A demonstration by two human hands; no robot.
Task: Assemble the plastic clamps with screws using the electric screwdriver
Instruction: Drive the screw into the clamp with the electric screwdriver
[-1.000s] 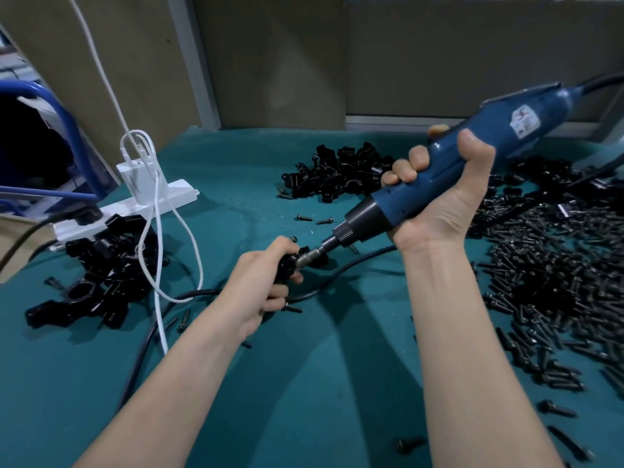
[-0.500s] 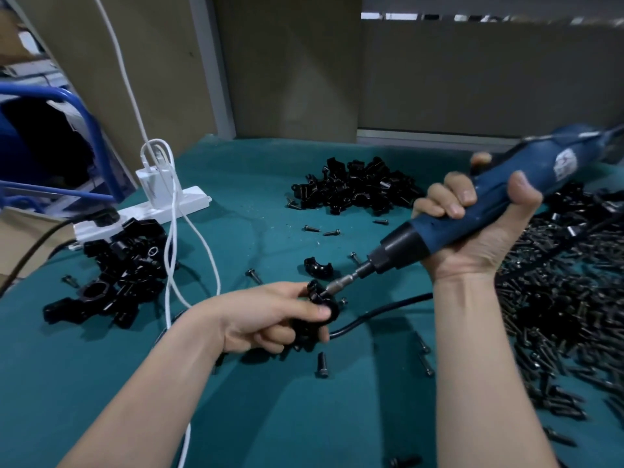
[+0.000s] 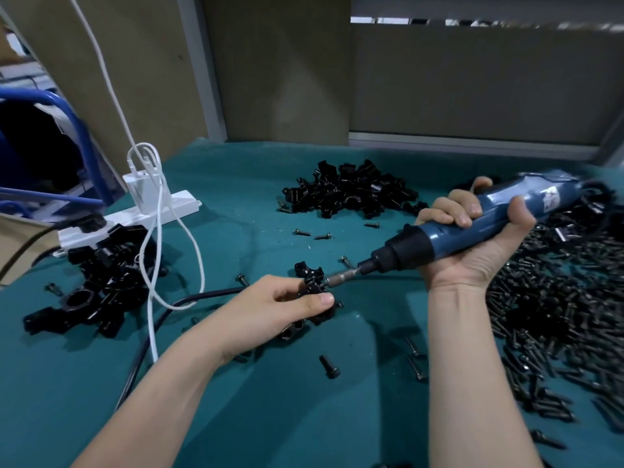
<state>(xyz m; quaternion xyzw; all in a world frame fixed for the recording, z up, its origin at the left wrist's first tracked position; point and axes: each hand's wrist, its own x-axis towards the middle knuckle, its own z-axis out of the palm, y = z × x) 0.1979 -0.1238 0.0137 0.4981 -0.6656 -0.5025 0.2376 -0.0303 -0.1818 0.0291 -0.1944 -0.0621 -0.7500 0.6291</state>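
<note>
Black plastic clamp [image 3: 313, 289]: glossy and knobbly, mostly hidden by fingers. It sits front centre, low over the teal mat [image 3: 236, 417]; cannot tell whether it touches the cloth.

Counts:
- One clamp in hand.
- One loose clamp half [image 3: 305, 267] just behind it.
- Two clamp heaps: the back pile [image 3: 347, 192] of small parts, and the left pile [image 3: 94, 285] of bigger pieces beside the power strip [image 3: 162, 211].
- One screw heap [image 3: 557, 298] on the right, far too many to count.
- Stray screws: three in a loose row [image 3: 322, 236] before the back pile, one stubby screw [image 3: 329, 365] between the forearms, and two thin screws [image 3: 416, 361] by the right forearm. A few more are scattered about.
- One screwdriver [image 3: 472, 221]: blue barrel, black collar, steel bit [image 3: 341, 276].
- One white cable [image 3: 158, 265] and one black cord [image 3: 152, 336].

Hands:
- Left hand [image 3: 277, 309] grips the clamp, fingers curled beneath it and the thumb pressed flat along its near side.
- Right hand [image 3: 472, 251] is palm up, wrapped tight round the screwdriver barrel, fingers over the top and thumb on the far end.
- The tool tilts down to the left, and the bit tip meets the clamp's right face.
- The tool's rear end is blurred.
</note>
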